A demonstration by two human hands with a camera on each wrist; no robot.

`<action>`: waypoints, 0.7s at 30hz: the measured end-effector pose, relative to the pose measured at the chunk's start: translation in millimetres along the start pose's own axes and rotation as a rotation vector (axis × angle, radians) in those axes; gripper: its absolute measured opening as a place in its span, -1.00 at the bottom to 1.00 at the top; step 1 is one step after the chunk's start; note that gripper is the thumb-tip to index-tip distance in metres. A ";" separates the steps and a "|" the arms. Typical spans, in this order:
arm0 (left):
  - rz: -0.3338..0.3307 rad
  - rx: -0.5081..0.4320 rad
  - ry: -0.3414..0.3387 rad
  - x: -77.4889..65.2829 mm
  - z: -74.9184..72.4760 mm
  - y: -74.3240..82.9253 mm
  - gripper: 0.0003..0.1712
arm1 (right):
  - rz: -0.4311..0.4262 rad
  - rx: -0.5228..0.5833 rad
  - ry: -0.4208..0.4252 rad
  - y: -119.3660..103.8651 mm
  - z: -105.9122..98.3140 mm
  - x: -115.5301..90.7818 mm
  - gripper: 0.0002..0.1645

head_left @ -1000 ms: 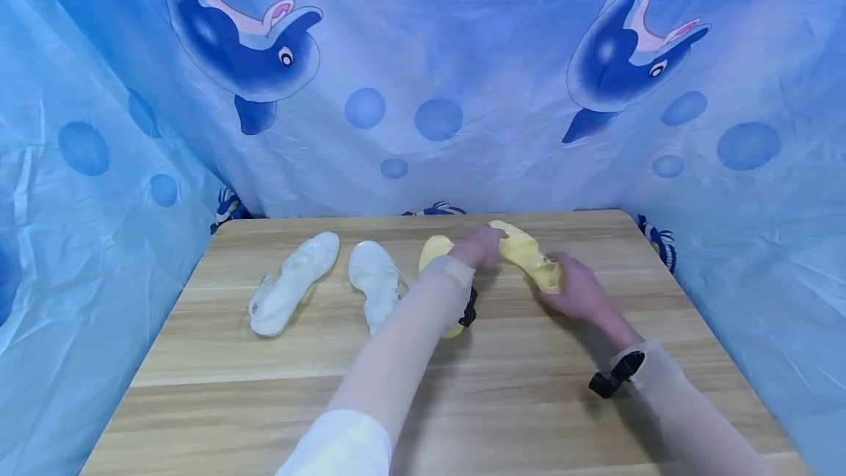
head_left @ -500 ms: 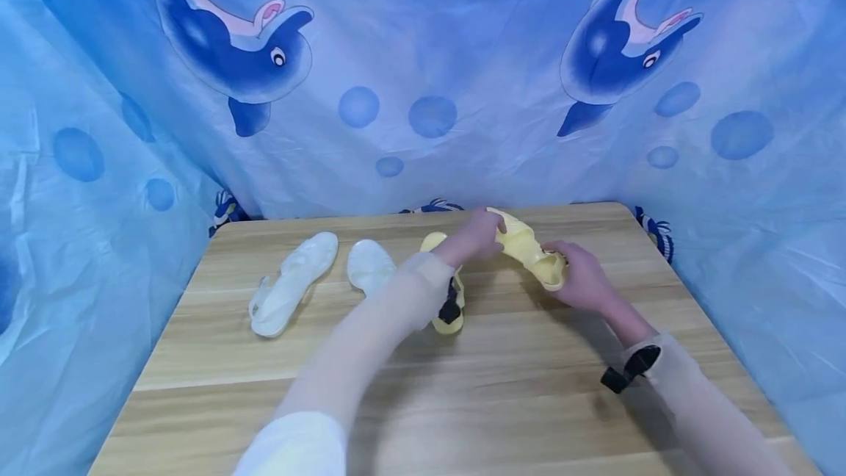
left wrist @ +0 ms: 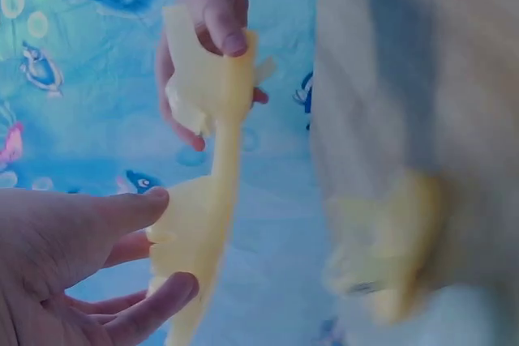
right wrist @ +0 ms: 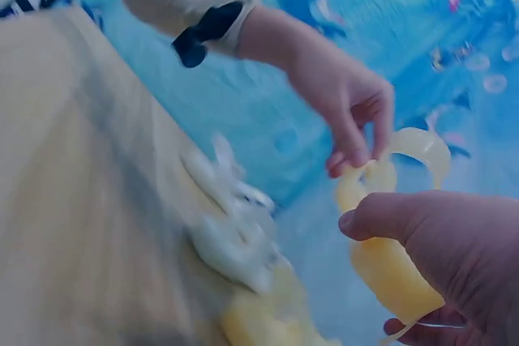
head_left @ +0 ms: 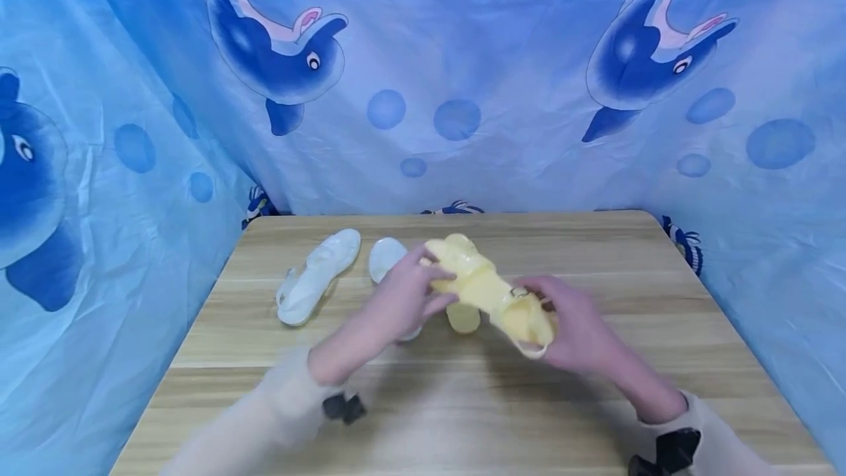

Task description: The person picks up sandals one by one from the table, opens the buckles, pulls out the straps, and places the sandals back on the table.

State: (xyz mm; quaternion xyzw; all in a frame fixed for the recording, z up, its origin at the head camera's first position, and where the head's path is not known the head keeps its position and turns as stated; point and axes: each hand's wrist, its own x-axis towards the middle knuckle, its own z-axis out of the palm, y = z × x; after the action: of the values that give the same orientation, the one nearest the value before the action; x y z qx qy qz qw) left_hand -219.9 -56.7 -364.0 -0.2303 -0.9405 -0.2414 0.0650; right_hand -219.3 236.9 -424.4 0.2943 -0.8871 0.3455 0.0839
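A yellow sandal [head_left: 481, 289] is held up over the table between both hands, tilted, its toe toward the left. My right hand [head_left: 578, 325] grips the heel end, near the small buckle on the strap. At the toe, my left hand [head_left: 399, 296] pinches the edge, its thumb and fingers on either side; the right wrist view shows this left hand [right wrist: 345, 107] too. Beneath the held sandal lies a second yellow sandal [head_left: 463, 319], mostly hidden by it. One white sandal [head_left: 386, 258] is partly covered by my left hand.
Another white sandal [head_left: 320, 270] lies slanted at the left of the wooden table [head_left: 581, 241]. A blue curtain [head_left: 502, 167] with dolphins surrounds the table at the back and sides. Black straps [head_left: 677, 450] sit on both wrists.
The yellow sandal has come left and closer, lifted in both hands, over the second yellow sandal. My left forearm has drawn back to the left, uncovering the table's middle.
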 end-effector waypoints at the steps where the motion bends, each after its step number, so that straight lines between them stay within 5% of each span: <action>1: -0.009 -0.011 0.023 -15.1 1.3 -1.4 -0.60 | -0.003 0.014 -0.017 -5.8 3.5 -4.1 0.05; 7: -0.048 -0.045 0.107 -90.2 18.5 -6.1 -0.65 | -0.174 0.114 -0.095 -22.4 35.6 -28.5 -0.07; 12: -0.022 -0.018 0.115 -129.0 36.8 -6.4 -0.68 | -0.299 0.166 -0.144 -17.7 62.3 -45.3 -0.05; 17: 0.047 0.018 0.123 -144.5 63.2 -12.8 -0.69 | -0.334 0.125 -0.190 -5.1 75.1 -57.5 -0.05; 21: 0.015 0.045 0.092 -140.5 80.6 -19.0 -0.68 | -0.333 0.036 -0.204 6.0 77.0 -61.4 0.01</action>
State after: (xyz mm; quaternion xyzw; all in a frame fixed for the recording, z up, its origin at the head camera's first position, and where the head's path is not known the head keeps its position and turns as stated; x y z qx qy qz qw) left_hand -105.2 -88.9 -475.4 -0.2243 -0.9400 -0.2299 0.1152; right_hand -168.7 217.9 -506.9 0.4720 -0.8237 0.3110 0.0442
